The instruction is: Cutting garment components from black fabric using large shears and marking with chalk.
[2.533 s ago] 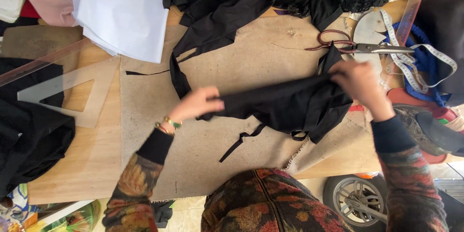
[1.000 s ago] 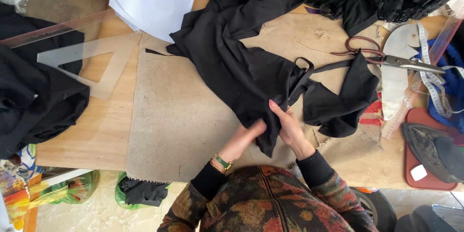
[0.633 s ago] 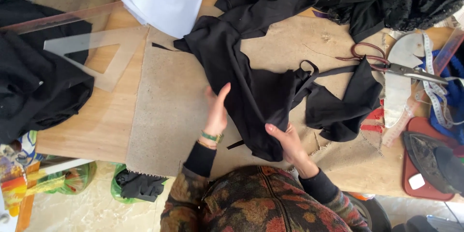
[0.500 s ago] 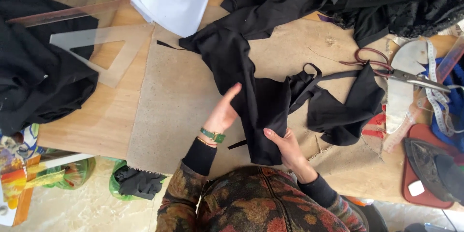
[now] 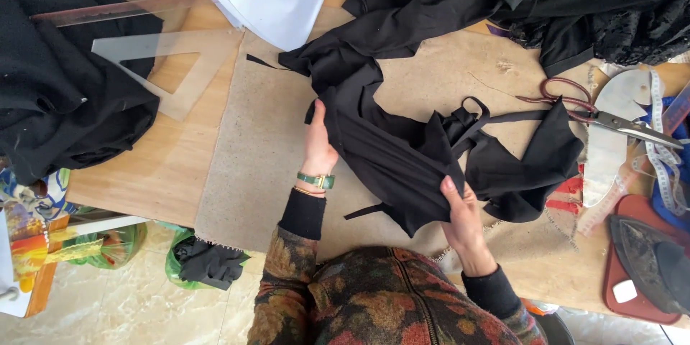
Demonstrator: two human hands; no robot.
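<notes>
From the head view, a black cloth piece [image 5: 402, 158] is held over the brown board [image 5: 266, 136] on the table. Its left edge is gripped by the left hand [image 5: 318, 145], its lower fold pinched by the right hand [image 5: 460, 210]. It is best kept flat and pulled evenly, away from the scissors [image 5: 596, 111].

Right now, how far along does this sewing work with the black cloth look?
Done: the black garment piece already has thin straps attached and lies spread on the brown pattern board. In hand: the left hand grips its left edge, the right hand pinches its lower fold. Left: the scissors and measuring tape lie untouched at the right, and more black fabric is piled behind.
</notes>
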